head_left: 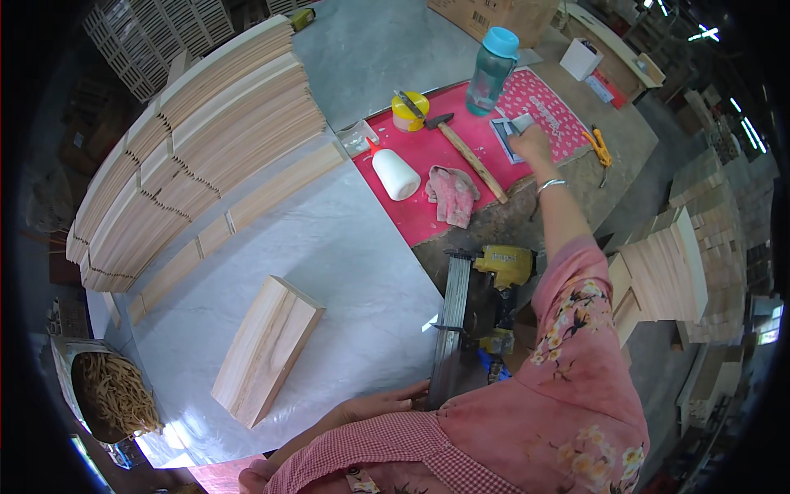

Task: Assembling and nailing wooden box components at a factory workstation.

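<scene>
My right hand reaches to the far right, fingers closed at a small blue-and-white box on a red sheet; a pale piece shows at the fingertips, too small to name. My left hand lies low at the table's near edge, fingers stretched out beside the long magazine of a yellow nail gun. Whether its fingertips touch the magazine I cannot tell. A short stack of pale wooden boards lies slantwise on the grey table, left of the nail gun.
Long stacks of wooden slats line the table's left side. On the red sheet are a hammer, white glue bottle, glove, yellow tape and blue water bottle. Yellow-handled pliers lie farther right.
</scene>
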A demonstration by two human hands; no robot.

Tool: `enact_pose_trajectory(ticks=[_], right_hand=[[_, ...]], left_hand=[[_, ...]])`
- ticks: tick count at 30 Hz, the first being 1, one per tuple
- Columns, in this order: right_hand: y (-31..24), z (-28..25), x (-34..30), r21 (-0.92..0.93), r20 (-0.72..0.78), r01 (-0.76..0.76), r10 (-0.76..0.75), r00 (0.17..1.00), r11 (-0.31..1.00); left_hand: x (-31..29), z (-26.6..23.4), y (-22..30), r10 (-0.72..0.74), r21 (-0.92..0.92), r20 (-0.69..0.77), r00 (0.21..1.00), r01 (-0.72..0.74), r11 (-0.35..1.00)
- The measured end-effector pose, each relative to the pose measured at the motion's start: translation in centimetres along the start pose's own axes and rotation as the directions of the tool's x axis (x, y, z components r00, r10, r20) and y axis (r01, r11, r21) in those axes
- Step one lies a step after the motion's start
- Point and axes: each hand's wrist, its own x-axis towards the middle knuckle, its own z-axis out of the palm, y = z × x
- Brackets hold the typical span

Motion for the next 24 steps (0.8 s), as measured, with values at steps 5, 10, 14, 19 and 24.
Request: enact_pose_trajectory(ticks=[5,10,14,19,24], right_hand=[[0.6,1.9,0.6,0.101,0.062,-0.079,0.073,0.995,0.992],[3.9,2.6,3.1,0.101,0.117,-0.1,0.088,0.989,0.99],[3.5,1.5,2.9,0.105,0.156,-0.118,0.101,0.983,0.987],[1.5,0.9,0.8,0.063,0.125,-0.078,0.07,0.99,0.995],[2.8,1.8,1.9,-0.03,0.017,-0.029,0.03,0.999,0.999]], left_hand=[[0.5,-0.7,-0.8,0.033,0.035,0.033,0.999,-0.034,0.999],[0.7,-0.9,-1.0,0.039,0.038,0.048,0.998,-0.04,0.998],[0.7,-0.8,-1.0,0.056,0.036,0.049,0.997,-0.058,0.998],[0.6,-0.7,-1.0,0.068,0.009,0.043,0.997,-0.068,0.998],[0.5,-0.3,-0.7,0.056,-0.051,0.034,0.998,-0.055,0.997]])
